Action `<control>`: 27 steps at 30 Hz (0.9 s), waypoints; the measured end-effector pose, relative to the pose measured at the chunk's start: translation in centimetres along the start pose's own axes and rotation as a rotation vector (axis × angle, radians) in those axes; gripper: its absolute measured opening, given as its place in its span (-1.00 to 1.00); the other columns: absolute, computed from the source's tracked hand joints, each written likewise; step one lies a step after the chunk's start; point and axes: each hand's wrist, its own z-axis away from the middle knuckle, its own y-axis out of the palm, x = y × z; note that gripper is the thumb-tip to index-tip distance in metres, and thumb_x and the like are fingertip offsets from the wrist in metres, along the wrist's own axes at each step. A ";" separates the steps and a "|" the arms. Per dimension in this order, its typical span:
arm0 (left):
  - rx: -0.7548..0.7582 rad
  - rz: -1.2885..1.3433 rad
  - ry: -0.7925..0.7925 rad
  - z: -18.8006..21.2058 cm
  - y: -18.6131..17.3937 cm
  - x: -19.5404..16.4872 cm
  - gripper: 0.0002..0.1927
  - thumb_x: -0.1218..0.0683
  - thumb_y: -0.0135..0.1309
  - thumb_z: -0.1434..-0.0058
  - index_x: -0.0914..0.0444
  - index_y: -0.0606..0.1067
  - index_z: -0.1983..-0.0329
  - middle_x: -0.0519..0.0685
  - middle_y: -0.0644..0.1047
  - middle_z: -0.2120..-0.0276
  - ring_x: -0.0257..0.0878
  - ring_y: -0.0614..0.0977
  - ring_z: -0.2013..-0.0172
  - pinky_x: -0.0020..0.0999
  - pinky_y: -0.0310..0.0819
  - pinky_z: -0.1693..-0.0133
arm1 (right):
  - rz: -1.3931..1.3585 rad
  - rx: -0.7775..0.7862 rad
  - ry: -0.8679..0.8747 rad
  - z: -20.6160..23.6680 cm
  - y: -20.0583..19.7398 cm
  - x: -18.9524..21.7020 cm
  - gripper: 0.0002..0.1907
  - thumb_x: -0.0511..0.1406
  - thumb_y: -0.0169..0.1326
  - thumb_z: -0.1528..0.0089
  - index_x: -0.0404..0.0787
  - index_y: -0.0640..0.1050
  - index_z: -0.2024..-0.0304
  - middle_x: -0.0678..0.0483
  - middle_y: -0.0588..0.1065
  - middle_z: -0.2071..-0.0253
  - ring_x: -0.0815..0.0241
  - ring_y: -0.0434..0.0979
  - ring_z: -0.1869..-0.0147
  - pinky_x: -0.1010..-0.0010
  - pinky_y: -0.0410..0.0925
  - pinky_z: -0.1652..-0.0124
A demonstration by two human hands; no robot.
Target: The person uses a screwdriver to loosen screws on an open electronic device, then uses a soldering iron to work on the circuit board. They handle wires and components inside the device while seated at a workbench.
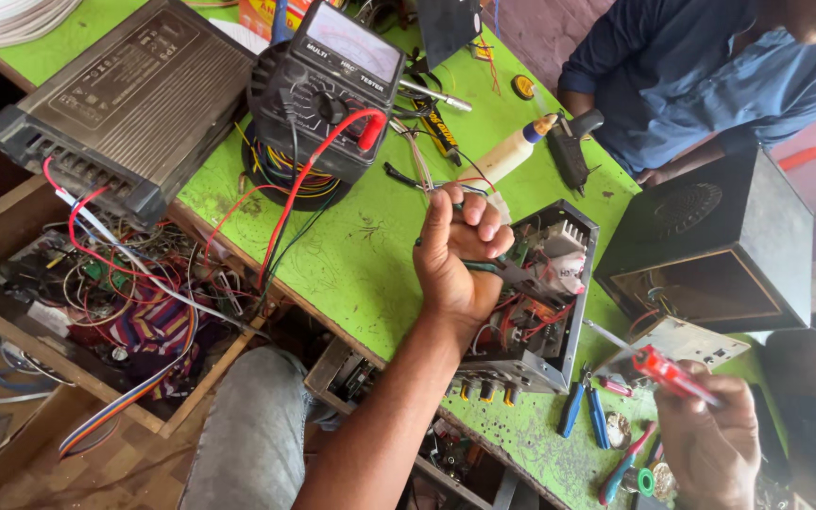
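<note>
The left hand [460, 255] was fisted around a green-handled tool [484, 268], its tip in the open amplifier chassis [531, 321] just beside it on the green counter [351, 255]. The right hand [710, 444] gripped a red screwdriver [668, 371].

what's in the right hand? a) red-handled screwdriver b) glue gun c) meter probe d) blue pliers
a: the right hand grips a red-handled screwdriver with its shaft pointing up-left toward the open amplifier chassis; the blue pliers lie loose on the green table.
</note>
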 end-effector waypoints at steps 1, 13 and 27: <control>0.000 -0.003 0.003 0.0 0.0 -0.2 -0.72 -0.14 0.15 -0.39 0.12 0.42 0.16 -0.18 0.35 0.35 -0.34 0.38 0.34 -0.43 0.25 0.35 | -0.005 -0.012 0.015 -0.2 0.0 -0.3 -0.48 -0.29 0.16 -0.30 -0.25 0.42 -0.31 -0.15 0.50 -0.10 -0.03 0.51 -0.21 0.13 0.33 -0.26; -0.014 -0.020 0.013 -0.2 0.1 -0.6 -0.71 -0.14 0.17 -0.38 0.13 0.43 0.15 -0.17 0.36 0.35 -0.34 0.38 0.34 -0.42 0.25 0.35 | -0.001 0.004 0.050 0.3 -3.6 -2.4 -0.55 -0.18 -0.02 -0.58 -0.50 0.39 -0.26 -0.33 0.54 0.16 -0.19 0.54 0.03 -0.03 0.33 -0.06; -0.023 -0.003 -0.007 -0.3 -0.1 -0.3 -0.72 -0.14 0.17 -0.37 0.12 0.43 0.16 -0.18 0.35 0.36 -0.34 0.38 0.34 -0.43 0.25 0.34 | -0.130 0.036 -0.019 1.0 -2.4 -2.6 -0.73 -0.50 0.09 -0.36 -0.34 0.47 -0.12 -0.18 0.50 -0.13 -0.08 0.49 -0.31 0.06 0.31 -0.30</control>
